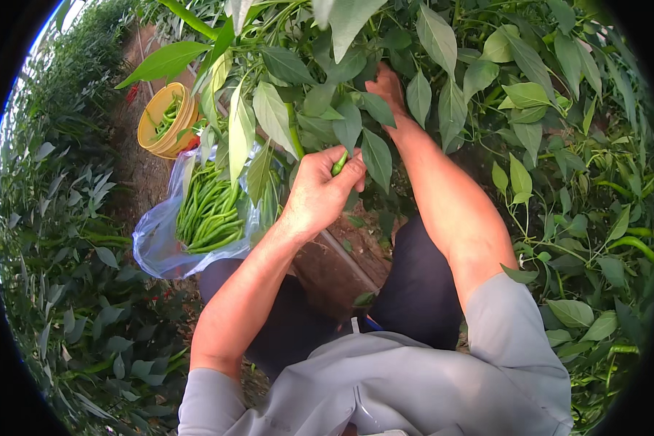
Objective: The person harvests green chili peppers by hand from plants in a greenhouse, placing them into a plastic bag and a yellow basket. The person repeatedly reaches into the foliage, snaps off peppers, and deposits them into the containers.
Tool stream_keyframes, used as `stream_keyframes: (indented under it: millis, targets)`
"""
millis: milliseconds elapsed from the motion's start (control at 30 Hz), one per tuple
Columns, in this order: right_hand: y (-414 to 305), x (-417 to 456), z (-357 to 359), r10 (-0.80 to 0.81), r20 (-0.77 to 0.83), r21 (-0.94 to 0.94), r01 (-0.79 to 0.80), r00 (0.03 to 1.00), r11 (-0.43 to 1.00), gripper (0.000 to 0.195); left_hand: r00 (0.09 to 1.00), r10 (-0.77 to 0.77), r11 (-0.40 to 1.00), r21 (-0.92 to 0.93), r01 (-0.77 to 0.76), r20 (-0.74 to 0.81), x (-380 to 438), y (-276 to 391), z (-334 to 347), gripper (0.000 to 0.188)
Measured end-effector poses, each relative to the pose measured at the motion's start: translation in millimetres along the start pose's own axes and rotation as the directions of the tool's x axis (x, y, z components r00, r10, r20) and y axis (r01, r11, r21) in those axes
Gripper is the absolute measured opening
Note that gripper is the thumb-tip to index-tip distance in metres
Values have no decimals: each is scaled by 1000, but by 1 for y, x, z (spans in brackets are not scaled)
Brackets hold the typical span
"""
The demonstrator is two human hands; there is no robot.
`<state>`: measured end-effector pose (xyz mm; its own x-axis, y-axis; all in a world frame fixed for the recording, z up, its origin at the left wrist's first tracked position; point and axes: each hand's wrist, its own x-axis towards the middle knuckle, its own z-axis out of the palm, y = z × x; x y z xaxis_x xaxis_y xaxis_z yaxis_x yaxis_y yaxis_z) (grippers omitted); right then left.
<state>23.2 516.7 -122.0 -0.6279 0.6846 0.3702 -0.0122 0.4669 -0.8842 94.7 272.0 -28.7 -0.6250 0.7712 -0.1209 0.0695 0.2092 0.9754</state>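
My left hand (325, 185) is closed around a green chili pepper (339, 163), whose end pokes out above the curled fingers. Leaves of a pepper plant (275, 117) hang just over that hand. Farther up and to the right, my right hand (387, 90) reaches in among the foliage. Leaves hide its fingertips, so whether it grips anything cannot be made out. Left of my left hand, a heap of long green chili peppers (210, 210) lies in an open clear plastic bag (151, 240).
A yellow bucket (188, 111) holding some green peppers stands beyond the bag on the soil path (144, 182). A thin pipe (349, 259) runs along the ground between my knees. Dense pepper plants line the left (82, 261) and right (572, 261) sides, some bearing fruit.
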Motion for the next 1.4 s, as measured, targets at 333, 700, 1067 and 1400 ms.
stream_keyframes:
  millis: [333,700,1067,1400]
  targets:
    - [0,10,-6,-21,0,5,21,1000,1000,41,1000,6,997,-78,-8,-28,20,-4,-5,29]
    - [-41,-10,-57,140,161,41,-149,977,988,25,817,440,898,217,-384,-373,97,-54,11,27]
    - [-118,-24,-149,-134,-519,297,326,844,897,14,917,298,946,-48,-321,-266,77,-24,13,39]
    - [-103,-13,-144,35,-284,125,1,958,992,19,992,128,977,-171,-126,0,52,2,26,34]
